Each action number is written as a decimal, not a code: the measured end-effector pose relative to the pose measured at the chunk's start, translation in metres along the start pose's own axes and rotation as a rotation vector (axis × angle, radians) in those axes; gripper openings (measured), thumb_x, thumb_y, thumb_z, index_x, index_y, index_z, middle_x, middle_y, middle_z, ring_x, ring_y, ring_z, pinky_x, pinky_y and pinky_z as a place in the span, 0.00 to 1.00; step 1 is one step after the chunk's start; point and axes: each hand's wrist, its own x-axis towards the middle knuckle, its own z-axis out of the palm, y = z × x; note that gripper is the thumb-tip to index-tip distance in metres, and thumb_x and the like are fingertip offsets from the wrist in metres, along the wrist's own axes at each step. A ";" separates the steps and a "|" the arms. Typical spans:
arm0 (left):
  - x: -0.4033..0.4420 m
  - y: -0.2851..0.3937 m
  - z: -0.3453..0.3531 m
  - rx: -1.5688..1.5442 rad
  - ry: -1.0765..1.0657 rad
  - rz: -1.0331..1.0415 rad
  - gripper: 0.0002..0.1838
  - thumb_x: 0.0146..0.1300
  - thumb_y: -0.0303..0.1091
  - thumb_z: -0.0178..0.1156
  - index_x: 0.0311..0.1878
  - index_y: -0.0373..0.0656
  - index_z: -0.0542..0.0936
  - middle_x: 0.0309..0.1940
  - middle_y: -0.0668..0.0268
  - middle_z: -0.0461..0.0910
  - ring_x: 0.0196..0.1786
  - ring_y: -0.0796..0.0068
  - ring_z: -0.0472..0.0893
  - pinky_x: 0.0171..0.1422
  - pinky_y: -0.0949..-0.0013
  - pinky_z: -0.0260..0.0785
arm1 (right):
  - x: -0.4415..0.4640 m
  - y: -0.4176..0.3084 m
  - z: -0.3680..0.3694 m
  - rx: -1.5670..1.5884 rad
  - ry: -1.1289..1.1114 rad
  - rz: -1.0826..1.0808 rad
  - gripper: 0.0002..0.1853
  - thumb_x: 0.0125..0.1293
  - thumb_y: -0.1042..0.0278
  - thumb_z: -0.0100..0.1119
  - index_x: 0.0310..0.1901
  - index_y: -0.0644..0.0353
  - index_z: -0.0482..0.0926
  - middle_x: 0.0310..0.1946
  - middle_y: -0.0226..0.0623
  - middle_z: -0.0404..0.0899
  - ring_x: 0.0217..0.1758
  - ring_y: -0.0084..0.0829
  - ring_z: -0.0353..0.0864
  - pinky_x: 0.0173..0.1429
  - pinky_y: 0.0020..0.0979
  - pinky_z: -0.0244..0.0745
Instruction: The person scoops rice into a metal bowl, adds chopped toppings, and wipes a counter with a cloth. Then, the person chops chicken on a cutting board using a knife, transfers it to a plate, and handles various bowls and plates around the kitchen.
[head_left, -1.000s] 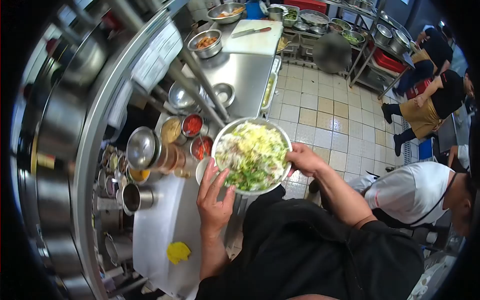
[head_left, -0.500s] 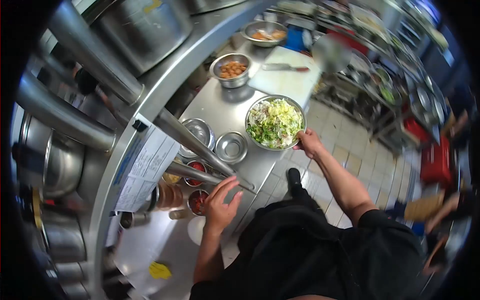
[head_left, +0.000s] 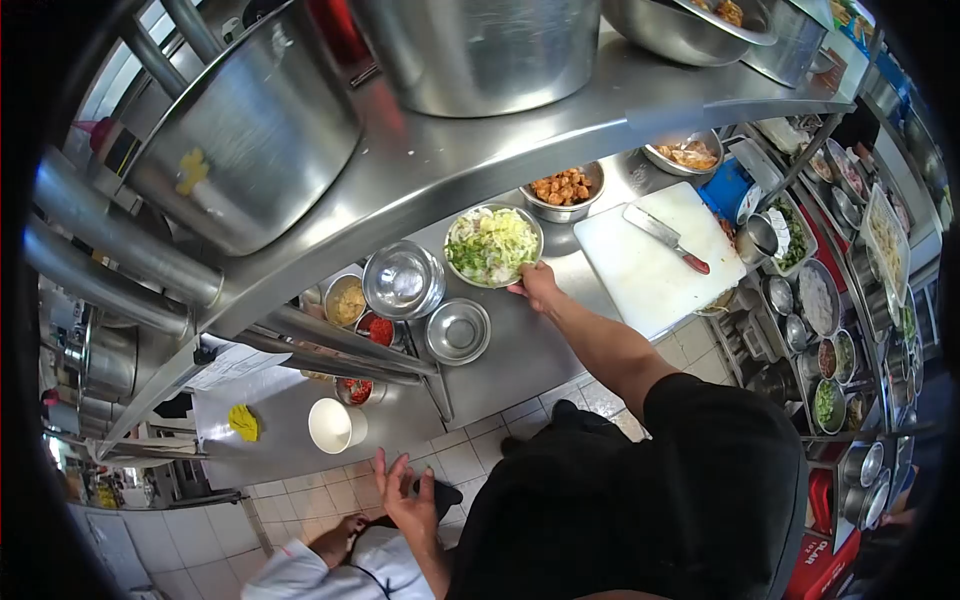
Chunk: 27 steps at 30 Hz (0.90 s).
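Observation:
My right hand (head_left: 540,288) grips the near edge of a steel bowl (head_left: 541,242). Chopped pale and green leafy vegetables (head_left: 490,240) are heaped in it. The bowl is over the back of the steel counter; I cannot tell whether it rests there. My left hand (head_left: 408,500) is held in the air off the counter's front edge, fingers apart and holding nothing. Nearest to it on the counter is a white tub (head_left: 333,427). Two empty steel bowls, one larger (head_left: 403,280) and one smaller (head_left: 458,331), stand left of the vegetable bowl.
A white cutting board (head_left: 640,275) carries a cleaver (head_left: 665,237). Behind stands a bowl of browned pieces (head_left: 562,188). A steel shelf (head_left: 480,150) with large pots overhangs the counter. Another person in white (head_left: 350,565) is at lower left. Ingredient containers line the right.
The view has swung to the right. The vegetable bowl has gone from the counter's front edge to farther back, beside the browned pieces. My left hand is now farther out from the counter.

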 end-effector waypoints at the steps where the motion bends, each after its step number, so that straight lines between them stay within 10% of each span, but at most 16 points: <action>1: 0.019 0.013 0.019 0.034 -0.031 -0.082 0.20 0.51 0.20 0.67 0.50 0.35 0.79 0.69 0.54 0.62 0.60 0.61 0.75 0.56 0.63 0.73 | 0.034 0.005 -0.004 -0.037 -0.007 0.128 0.12 0.67 0.73 0.49 0.50 0.63 0.71 0.39 0.41 0.81 0.34 0.31 0.83 0.29 0.29 0.84; 5: -0.012 0.021 0.023 0.060 -0.011 -0.156 0.20 0.51 0.25 0.69 0.50 0.37 0.79 0.69 0.53 0.63 0.59 0.60 0.75 0.55 0.64 0.73 | 0.050 -0.024 -0.029 -0.177 -0.139 0.319 0.25 0.63 0.53 0.58 0.54 0.63 0.67 0.40 0.44 0.77 0.30 0.36 0.81 0.32 0.35 0.82; 7: -0.020 0.020 0.023 0.126 -0.004 -0.096 0.20 0.52 0.25 0.69 0.50 0.37 0.79 0.69 0.53 0.62 0.57 0.61 0.75 0.53 0.66 0.73 | 0.040 -0.071 -0.029 -0.050 0.174 0.097 0.34 0.61 0.45 0.58 0.59 0.64 0.65 0.45 0.46 0.75 0.34 0.38 0.80 0.35 0.37 0.82; 17: -0.117 0.004 0.047 0.211 0.281 -0.464 0.21 0.56 0.24 0.65 0.54 0.41 0.77 0.69 0.55 0.62 0.51 0.61 0.79 0.49 0.63 0.76 | 0.250 -0.102 -0.138 0.080 0.212 0.031 0.26 0.60 0.71 0.61 0.61 0.55 0.66 0.54 0.47 0.71 0.52 0.52 0.76 0.47 0.59 0.79; 27: -0.316 -0.116 0.054 -0.292 0.885 -1.167 0.17 0.49 0.20 0.68 0.44 0.29 0.78 0.48 0.53 0.77 0.38 0.67 0.82 0.40 0.68 0.77 | 0.270 -0.138 -0.224 -0.319 -0.167 -0.085 0.23 0.65 0.60 0.55 0.60 0.60 0.69 0.55 0.42 0.74 0.55 0.38 0.76 0.52 0.43 0.77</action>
